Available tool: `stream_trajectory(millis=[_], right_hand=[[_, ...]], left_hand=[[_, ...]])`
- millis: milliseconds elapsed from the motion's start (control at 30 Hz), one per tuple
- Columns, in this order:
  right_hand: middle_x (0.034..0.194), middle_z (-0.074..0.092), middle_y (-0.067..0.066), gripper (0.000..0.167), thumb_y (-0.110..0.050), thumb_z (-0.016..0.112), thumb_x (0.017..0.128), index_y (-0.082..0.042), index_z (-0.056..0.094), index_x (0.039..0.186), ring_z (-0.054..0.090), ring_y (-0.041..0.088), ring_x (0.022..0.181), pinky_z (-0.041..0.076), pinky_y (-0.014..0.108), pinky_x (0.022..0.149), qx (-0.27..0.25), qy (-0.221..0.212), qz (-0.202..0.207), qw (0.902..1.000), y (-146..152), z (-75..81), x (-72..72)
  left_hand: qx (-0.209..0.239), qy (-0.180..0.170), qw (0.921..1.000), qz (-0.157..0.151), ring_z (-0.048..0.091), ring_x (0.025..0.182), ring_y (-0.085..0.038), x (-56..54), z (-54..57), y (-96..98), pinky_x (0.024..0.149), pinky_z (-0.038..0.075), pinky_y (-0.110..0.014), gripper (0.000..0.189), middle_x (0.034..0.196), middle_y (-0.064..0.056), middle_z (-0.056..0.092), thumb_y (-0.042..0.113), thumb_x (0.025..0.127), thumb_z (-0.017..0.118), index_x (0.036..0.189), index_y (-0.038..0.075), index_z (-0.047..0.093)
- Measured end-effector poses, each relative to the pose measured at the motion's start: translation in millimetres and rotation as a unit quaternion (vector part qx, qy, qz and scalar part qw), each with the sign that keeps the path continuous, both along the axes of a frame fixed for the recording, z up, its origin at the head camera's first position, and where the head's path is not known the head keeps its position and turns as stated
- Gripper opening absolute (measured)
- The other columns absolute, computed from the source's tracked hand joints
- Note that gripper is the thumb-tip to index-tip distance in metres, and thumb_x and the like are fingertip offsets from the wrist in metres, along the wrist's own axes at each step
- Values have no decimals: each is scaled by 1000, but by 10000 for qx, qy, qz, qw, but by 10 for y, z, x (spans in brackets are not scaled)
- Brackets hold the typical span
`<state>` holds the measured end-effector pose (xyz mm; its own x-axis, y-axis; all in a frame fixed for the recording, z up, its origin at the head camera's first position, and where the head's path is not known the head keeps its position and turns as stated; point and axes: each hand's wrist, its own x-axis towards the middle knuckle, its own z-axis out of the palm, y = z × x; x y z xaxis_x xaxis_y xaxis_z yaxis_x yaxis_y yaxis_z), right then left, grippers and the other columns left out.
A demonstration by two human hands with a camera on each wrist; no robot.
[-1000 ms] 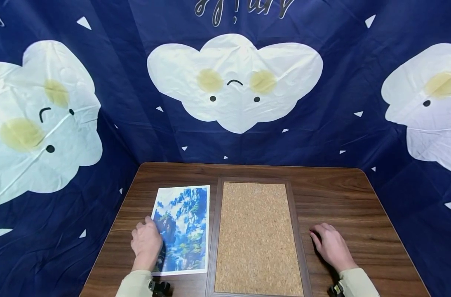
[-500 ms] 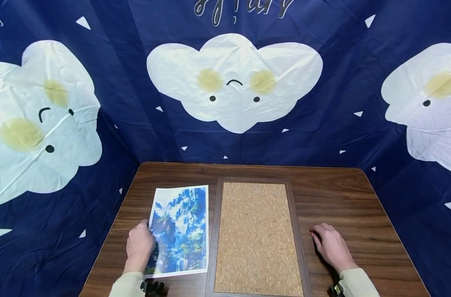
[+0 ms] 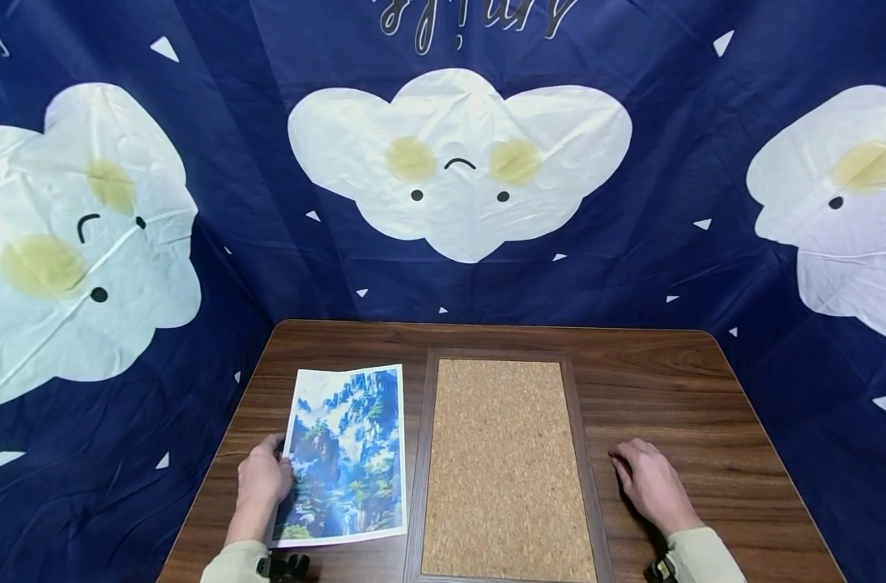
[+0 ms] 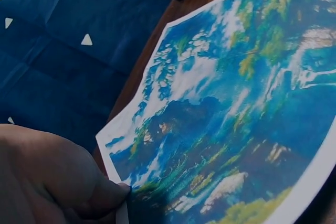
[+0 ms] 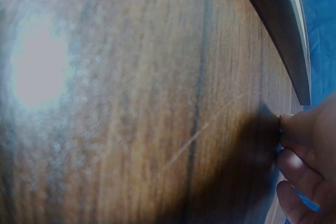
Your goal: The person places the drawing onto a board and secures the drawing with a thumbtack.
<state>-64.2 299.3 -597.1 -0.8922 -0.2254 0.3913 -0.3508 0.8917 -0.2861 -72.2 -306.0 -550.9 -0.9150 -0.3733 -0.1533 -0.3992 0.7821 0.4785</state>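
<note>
Okay, so the left hand [image 3: 263, 478] has the left edge of a white-bordered paper print of blue, misty mountains [image 3: 348, 453] pinched, with the thumb on top in the left wrist view; the other fingers are mostly hidden there. The print is left of the tan cork board with a brown frame [image 3: 509, 470], its lower right corner right by the frame, though I can't tell if they touch. Looks a bit wavy too, not flat.

Meanwhile the right hand [image 3: 654, 482] just rests on the dark brown wood-grain table [image 3: 662, 380], right of the board, fingers loosely bent and holding nothing. Both arms have pale sleeves [image 3: 235, 563]. Behind it all hangs a navy blue cloth [image 3: 232, 48] with upside-down white clouds [image 3: 461, 105] and little white triangles [image 3: 164, 48].
</note>
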Motion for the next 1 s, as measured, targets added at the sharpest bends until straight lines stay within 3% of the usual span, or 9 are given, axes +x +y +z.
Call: stream_trajectory(millis=[467,800,1000], right_hand=[[84,68,2,14,1,83,81,-9,75,87,67,26,82,57,48,71,-4,81,33,10000,-3,3,-14],[83,67,1,19,4,85,78,-10,74,86,67,25,80,56,48,69,-34,160,-4,9999,-10,5,-12],[84,68,1,16,2,83,80,-11,75,85,67,25,81,57,48,70,-42,38,-65,10000,-3,-17,-2]], left_hand=[[600,359,9976,23,61,101,-45,40,54,-118,92,44,-63,42,102,-24,70,3,100,56,141,-3,59],[890,353,9952,207,59,96,-38,56,157,-97,84,43,-51,44,102,-20,68,4,102,56,146,0,57],[1225,290,9919,139,58,93,-32,53,192,-29,81,40,-43,46,96,-14,65,2,102,57,148,1,55]])
